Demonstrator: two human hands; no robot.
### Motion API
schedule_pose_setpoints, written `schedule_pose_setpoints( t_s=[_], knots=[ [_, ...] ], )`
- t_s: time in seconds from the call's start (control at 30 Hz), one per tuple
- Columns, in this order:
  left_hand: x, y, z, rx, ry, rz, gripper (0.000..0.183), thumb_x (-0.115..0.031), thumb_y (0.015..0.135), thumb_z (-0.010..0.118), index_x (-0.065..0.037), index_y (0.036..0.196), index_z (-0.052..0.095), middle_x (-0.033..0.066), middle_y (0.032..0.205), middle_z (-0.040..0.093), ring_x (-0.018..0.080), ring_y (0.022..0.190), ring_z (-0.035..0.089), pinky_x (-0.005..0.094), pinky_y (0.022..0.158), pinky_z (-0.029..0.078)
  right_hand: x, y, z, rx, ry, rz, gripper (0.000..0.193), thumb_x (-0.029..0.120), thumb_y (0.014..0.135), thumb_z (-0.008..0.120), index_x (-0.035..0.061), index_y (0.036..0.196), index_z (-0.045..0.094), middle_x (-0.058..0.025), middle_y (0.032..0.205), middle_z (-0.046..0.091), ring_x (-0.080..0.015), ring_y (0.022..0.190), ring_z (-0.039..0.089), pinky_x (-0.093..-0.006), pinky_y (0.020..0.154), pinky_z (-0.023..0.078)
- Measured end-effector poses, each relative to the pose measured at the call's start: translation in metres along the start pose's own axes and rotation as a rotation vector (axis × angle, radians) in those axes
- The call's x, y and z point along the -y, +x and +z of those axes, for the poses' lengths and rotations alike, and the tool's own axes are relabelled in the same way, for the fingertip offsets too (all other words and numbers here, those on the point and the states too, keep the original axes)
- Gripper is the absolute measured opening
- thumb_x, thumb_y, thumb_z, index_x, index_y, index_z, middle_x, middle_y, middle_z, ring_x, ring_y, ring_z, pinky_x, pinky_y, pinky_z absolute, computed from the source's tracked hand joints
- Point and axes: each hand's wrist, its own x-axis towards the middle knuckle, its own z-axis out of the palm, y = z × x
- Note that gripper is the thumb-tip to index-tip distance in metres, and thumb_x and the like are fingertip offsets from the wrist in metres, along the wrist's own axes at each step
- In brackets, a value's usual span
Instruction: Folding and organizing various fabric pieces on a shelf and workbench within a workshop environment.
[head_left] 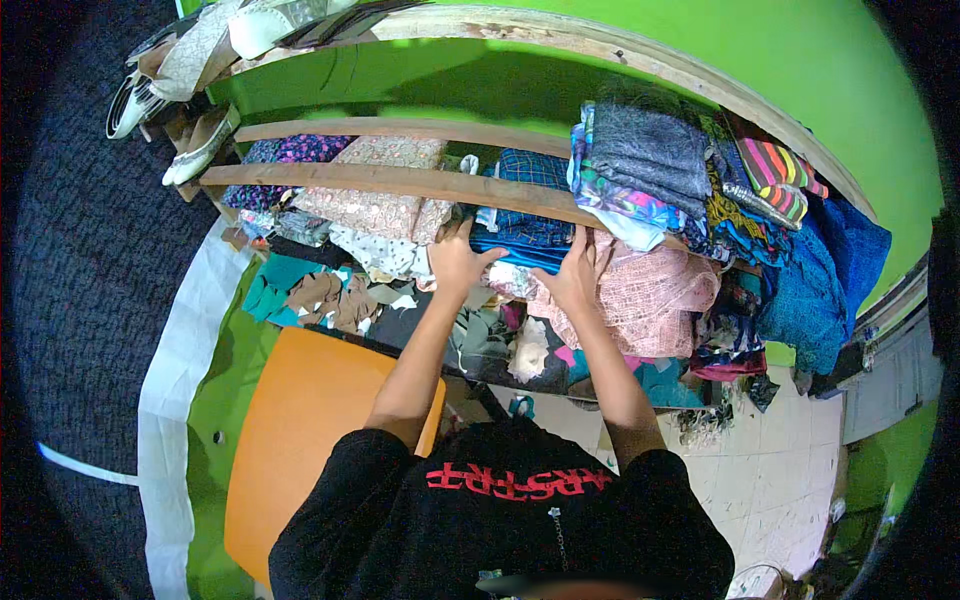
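Note:
A folded stack of blue plaid cloth (525, 222) sits on the shelf, its layered edges facing me and its back part passing under a wooden slat (400, 181). My left hand (459, 262) grips its left side, thumb across the front edge. On the right side, my right hand (573, 277) holds the same cloth with its thumb pointing inward. Some fingertips of both hands are hidden. Left of it lie a pinkish patterned fabric (385, 205) and a white dotted cloth (375, 252). Pink lace fabric (650, 300) bulges beside my right hand.
Folded dark grey fabric (650, 150), striped cloth (775, 180) and blue textured fabric (810, 290) are piled at right. Shoes (205, 145) stand at the far left. Below the shelf are scattered scraps (330, 300); an orange tabletop (300, 440) is at lower left.

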Motion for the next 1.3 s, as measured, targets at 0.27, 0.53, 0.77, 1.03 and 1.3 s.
schedule_pose_setpoints(
  t_s=[0.27, 0.53, 0.77, 1.03, 1.3],
  knots=[
    [-0.012, -0.025, 0.005, 0.048, -0.184, -0.142, 0.084, -0.055, 0.052, 0.066, 0.000, 0.113, 0.048, 0.0207, 0.111, 0.049, 0.0327, 0.099, 0.046, 0.0440, 0.083, 0.035, -0.001, -0.008, -0.022, -0.040, -0.040, -0.036, 0.088, 0.030, 0.058, 0.072, 0.0017, 0.125, 0.023, -0.0186, 0.110, 0.048, -0.0349, 0.109, 0.037, -0.0557, 0.097, -0.002],
    [-0.023, -0.012, -0.004, 0.052, -0.287, -0.058, 0.077, -0.046, 0.058, 0.068, 0.001, 0.114, 0.045, 0.0228, 0.117, 0.044, 0.0379, 0.106, 0.041, 0.0440, 0.089, 0.032, -0.026, 0.010, 0.000, -0.165, 0.106, 0.104, 0.062, 0.024, 0.073, 0.059, 0.0028, 0.121, 0.027, -0.0203, 0.105, 0.052, -0.0378, 0.100, 0.046, -0.0655, 0.086, -0.002],
    [-0.014, 0.007, 0.007, 0.111, -0.333, 0.028, 0.059, -0.038, 0.064, 0.066, 0.000, 0.108, 0.051, 0.0226, 0.101, 0.054, 0.0376, 0.096, 0.049, 0.0405, 0.084, 0.039, 0.009, 0.012, -0.008, -0.072, 0.091, 0.190, 0.057, 0.024, 0.073, 0.059, 0.0017, 0.119, 0.033, -0.0237, 0.094, 0.056, -0.0402, 0.092, 0.050, -0.0495, 0.093, 0.018],
    [-0.011, 0.003, 0.015, 0.139, -0.294, -0.212, 0.034, -0.022, 0.071, 0.061, -0.001, 0.097, 0.056, 0.0202, 0.094, 0.057, 0.0358, 0.089, 0.052, 0.0395, 0.079, 0.041, 0.009, 0.006, -0.004, -0.107, 0.247, 0.132, 0.046, 0.022, 0.071, 0.062, 0.0008, 0.109, 0.046, -0.0197, 0.098, 0.055, -0.0339, 0.098, 0.047, -0.0512, 0.092, 0.020],
    [0.019, -0.051, -0.037, -0.319, -0.883, -0.235, 0.013, -0.009, 0.082, 0.050, 0.000, 0.087, 0.057, 0.0076, 0.087, 0.058, 0.0115, 0.075, 0.053, 0.0249, 0.066, 0.044, 0.016, -0.024, -0.018, -0.207, 0.026, -0.059, 0.025, 0.018, 0.070, 0.058, 0.0121, 0.095, 0.055, -0.0057, 0.106, 0.052, -0.0261, 0.109, 0.040, -0.0602, 0.092, 0.008]
  ],
)
